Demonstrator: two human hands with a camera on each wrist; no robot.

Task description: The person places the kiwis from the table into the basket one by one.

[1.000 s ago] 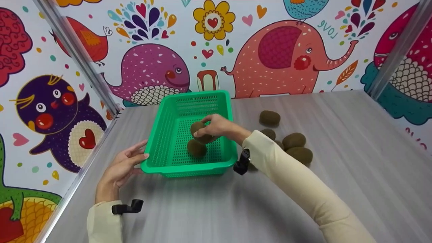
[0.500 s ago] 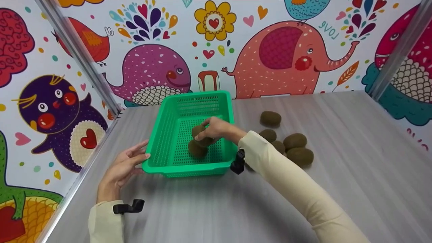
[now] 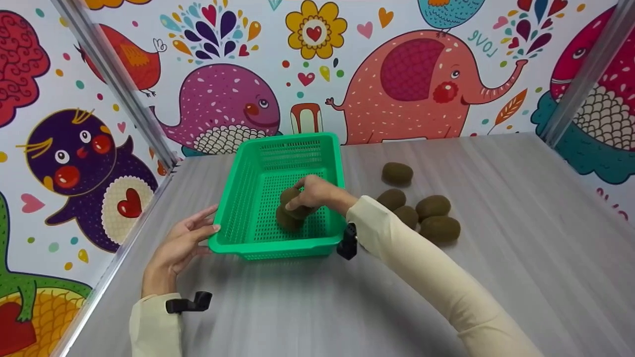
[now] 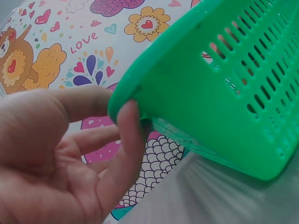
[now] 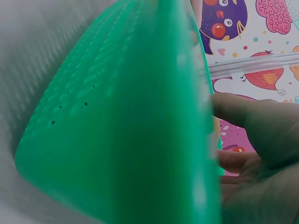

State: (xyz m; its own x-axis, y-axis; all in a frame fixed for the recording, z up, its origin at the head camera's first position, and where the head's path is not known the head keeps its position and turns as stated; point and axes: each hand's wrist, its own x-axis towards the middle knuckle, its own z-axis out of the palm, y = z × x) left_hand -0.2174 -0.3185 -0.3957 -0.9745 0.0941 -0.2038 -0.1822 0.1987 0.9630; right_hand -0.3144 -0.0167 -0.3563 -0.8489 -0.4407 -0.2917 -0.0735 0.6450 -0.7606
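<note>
A green perforated plastic basket (image 3: 278,248) stands on the table. My left hand (image 3: 179,245) pinches its near left rim; the left wrist view has thumb and forefinger (image 4: 130,133) on the rim. Inside the basket, my right hand (image 3: 320,192) grips a brown kiwi (image 3: 289,195), fingers curled over it. Another kiwi (image 3: 287,221) lies on the basket floor, and the held one overlaps it in the head view. From the right wrist, the basket wall (image 5: 117,140) hides both kiwis, while part of the hand (image 5: 266,149) shows beyond the rim.
Several loose kiwis lie on the grey table (image 3: 521,223) right of the basket: one apart at the back (image 3: 397,173), the others clustered (image 3: 433,207) beside the right sleeve (image 3: 421,263). A cartoon-printed wall (image 3: 317,84) with metal posts (image 3: 116,79) encloses the back and sides.
My right hand has lowered a little toward the basket floor with its kiwi, which now covers more of the other one. The left hand stays on the rim.
</note>
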